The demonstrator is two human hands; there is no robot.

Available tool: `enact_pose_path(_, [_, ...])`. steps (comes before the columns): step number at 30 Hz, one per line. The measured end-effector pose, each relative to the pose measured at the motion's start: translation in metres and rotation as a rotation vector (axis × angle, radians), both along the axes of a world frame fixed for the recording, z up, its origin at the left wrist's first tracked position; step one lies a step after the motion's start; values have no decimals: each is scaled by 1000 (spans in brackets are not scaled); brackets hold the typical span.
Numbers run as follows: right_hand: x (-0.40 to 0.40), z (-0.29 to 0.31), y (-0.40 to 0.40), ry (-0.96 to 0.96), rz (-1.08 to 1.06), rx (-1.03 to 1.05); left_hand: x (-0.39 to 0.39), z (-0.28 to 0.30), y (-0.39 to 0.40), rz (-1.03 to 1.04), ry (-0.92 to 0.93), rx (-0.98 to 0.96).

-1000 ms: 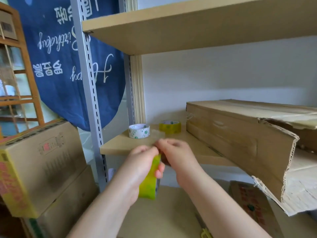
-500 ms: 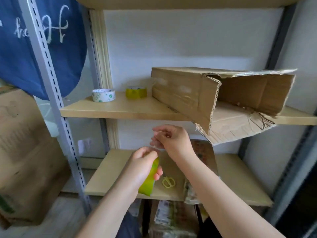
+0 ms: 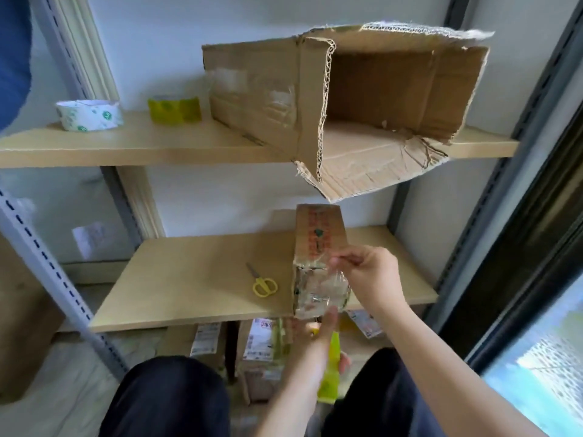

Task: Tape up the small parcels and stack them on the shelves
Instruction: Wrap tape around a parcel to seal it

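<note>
Small parcel (image 3: 318, 244) stands on lower shelf (image 3: 195, 279), near end overhanging front edge, that end covered w/ clear tape (image 3: 321, 291).

R hand (image 3: 372, 279): fingers (image 3: 344, 258) pinched narrow on the free end of the tape strip, at the parcel's top front corner. Hand touching parcel's R side.

L hand (image 3: 318, 345): below the parcel's front end, gripping yellow-green tape roll (image 3: 329, 370). Fingers wrapped round roll; thumb tip up at parcel's bottom edge. Tape runs from roll up across parcel face to R fingers, crinkled, shiny.

Left of R fingers, on same shelf: yellow-handled scissors (image 3: 263, 283), lying flat, blades pointing back, apart from parcel.

Above both hands, upper shelf (image 3: 126, 146): big torn carton (image 3: 347, 99) on its side, open mouth facing out, ragged flap hanging over shelf edge just above parcel. Far up-left of fingers: white tape roll (image 3: 90, 116) w/ green print, and a yellow tape roll (image 3: 174, 109) beside carton's back end.

Under L hand, beneath lower shelf: more parcels (image 3: 258, 345) w/ labels, on floor. Person's knees in dark trousers (image 3: 167, 398) either side of L forearm.
</note>
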State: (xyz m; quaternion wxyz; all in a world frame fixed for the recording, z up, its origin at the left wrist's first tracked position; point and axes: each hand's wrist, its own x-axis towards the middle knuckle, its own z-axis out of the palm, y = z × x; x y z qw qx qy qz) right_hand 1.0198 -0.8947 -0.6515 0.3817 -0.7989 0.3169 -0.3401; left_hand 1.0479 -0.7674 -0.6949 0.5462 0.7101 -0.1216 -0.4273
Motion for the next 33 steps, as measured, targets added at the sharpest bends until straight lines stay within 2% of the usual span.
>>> enact_pose_path(4, [18,5,-22,71,46,18,9,2,-14,7,127,-82])
enact_pose_path(8, [40,14,-48,120,82,-4,21,0,-22,70,355,-333])
enact_pose_path(12, [56,7,-63,151,103,10,32,-13,-31,108,342,-394])
enact_pose_path(17, [67,-23,-68,228,45,-166,40,-27,-50,138,236,-228])
enact_pose_path(21, [64,-41,-66,234,73,-433,41,-46,-54,126,178,-151])
enact_pose_path(25, [63,-34,-68,320,44,-466,48,-49,-55,113,220,-208])
enact_pose_path(27, [61,-23,-70,315,-7,-677,53,-53,-55,49,191,-239])
enact_pose_path(28, [58,-20,-70,284,51,-820,55,-56,-55,20,180,-246])
enact_pose_path(30, [49,-29,-70,301,303,-1010,59,-64,-56,18,192,-251])
enact_pose_path(32, [41,-53,-73,465,476,-1100,59,-64,-59,10,173,-233])
enact_pose_path(33, [37,-64,-76,503,486,-1111,57,-63,-58,10,156,-230])
